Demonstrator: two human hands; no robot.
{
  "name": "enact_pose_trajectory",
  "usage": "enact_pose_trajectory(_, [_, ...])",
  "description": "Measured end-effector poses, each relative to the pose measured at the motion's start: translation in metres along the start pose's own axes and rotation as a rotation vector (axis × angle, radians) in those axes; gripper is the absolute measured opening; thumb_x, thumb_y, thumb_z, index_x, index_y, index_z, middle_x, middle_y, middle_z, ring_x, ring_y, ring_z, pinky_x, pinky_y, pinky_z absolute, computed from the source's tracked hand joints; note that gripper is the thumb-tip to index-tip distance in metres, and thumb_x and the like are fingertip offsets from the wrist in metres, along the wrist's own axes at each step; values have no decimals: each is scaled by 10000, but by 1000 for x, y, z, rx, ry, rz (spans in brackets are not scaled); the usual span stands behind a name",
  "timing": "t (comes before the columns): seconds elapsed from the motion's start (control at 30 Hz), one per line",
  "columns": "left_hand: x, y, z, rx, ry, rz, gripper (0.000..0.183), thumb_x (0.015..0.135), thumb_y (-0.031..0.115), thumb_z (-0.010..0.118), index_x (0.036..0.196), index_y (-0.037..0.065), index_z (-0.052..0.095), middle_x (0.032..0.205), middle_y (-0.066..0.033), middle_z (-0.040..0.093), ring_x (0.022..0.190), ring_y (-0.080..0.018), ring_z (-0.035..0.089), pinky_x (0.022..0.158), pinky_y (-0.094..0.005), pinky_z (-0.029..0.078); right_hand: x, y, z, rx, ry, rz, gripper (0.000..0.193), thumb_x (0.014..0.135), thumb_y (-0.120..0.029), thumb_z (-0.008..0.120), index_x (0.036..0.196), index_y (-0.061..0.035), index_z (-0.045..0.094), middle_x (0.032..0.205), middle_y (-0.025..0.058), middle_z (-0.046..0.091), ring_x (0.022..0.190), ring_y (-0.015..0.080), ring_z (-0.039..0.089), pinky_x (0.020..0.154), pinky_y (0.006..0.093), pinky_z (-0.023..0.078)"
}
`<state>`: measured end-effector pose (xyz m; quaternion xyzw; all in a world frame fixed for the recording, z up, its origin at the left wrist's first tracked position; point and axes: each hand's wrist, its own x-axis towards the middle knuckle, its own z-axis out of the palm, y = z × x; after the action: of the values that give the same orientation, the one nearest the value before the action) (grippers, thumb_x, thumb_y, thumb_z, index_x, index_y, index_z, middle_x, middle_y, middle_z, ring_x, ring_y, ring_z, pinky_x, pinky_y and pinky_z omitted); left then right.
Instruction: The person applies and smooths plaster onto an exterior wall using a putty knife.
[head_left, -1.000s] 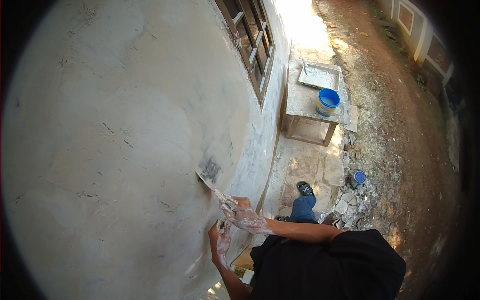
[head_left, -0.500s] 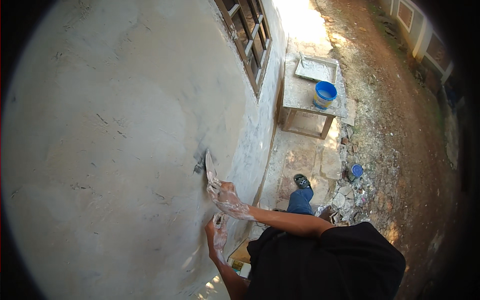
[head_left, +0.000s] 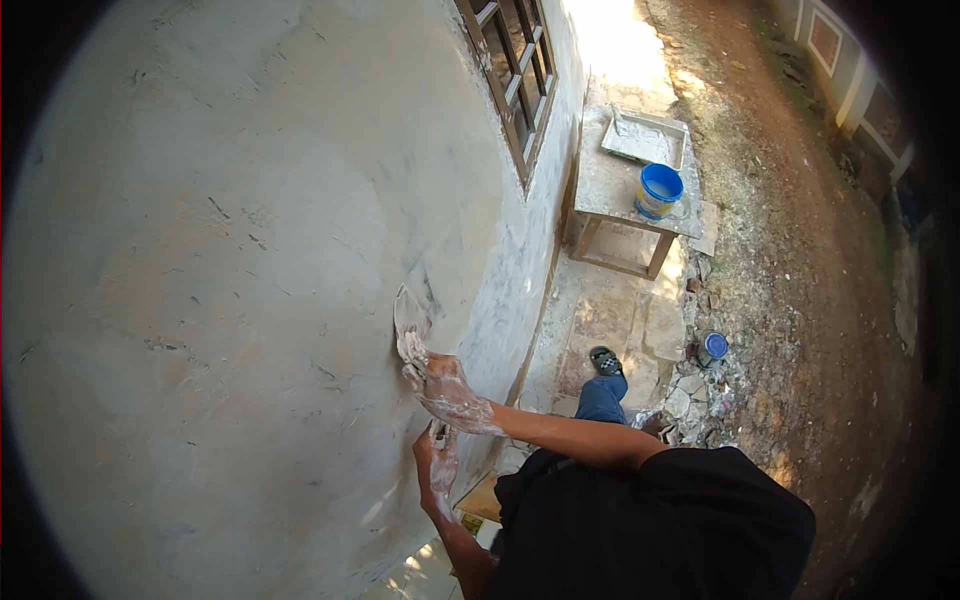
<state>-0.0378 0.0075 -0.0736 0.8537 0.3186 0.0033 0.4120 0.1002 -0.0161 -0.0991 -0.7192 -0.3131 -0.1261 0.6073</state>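
My right hand [head_left: 450,388], smeared with whitish paste, is closed round the handle of a putty knife [head_left: 410,312]. The paste-coated blade points up and lies against the grey plastered wall [head_left: 250,400]. Just right of the blade, thin dark streaks mark the plaster. My left hand [head_left: 438,470], also smeared, is just below my right wrist and close to the wall. Its fingers are curled closed round a small paste-covered thing whose kind I cannot make out.
A barred window [head_left: 515,75] is set in the wall. Ahead stands a splattered table [head_left: 605,185] with a paste tray [head_left: 645,140] and a blue-rimmed bucket [head_left: 658,190]. Rubble and a blue-lidded can [head_left: 713,346] lie beside the paved strip, along a dirt path [head_left: 810,300].
The putty knife has shifted slightly left and turned to show more of its blade face. The dark patch beside it has shrunk to thin streaks. My left hand stays nearly still.
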Motion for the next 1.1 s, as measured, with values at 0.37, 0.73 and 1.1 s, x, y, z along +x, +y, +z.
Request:
enact_pose_trajectory(0.37, [6,-1,14,-120,49,102,200,918,141,582,1015,-20,648,908,-155,687,830,-225,656,776,-331,491,9,50,-126,169,-532,289,175,824,-51,611,974,32,641,849,158,674,727,233,638,695,370,512])
enact_pose_trajectory(0.73, [-8,-8,10,-50,75,11,197,940,121,559,1041,-25,644,914,-109,700,861,-168,661,808,-287,485,51,102,-10,512,33,541,190,855,-121,662,1003,-1,666,836,103,697,767,160,640,751,315,514])
enact_pose_trajectory(1.1, [-2,9,14,-78,41,42,195,939,122,564,1044,-20,645,901,-100,698,858,-152,652,800,-280,482,8,135,1,605,-97,948,246,847,-223,708,734,-20,629,633,38,598,543,118,505,505,300,425])
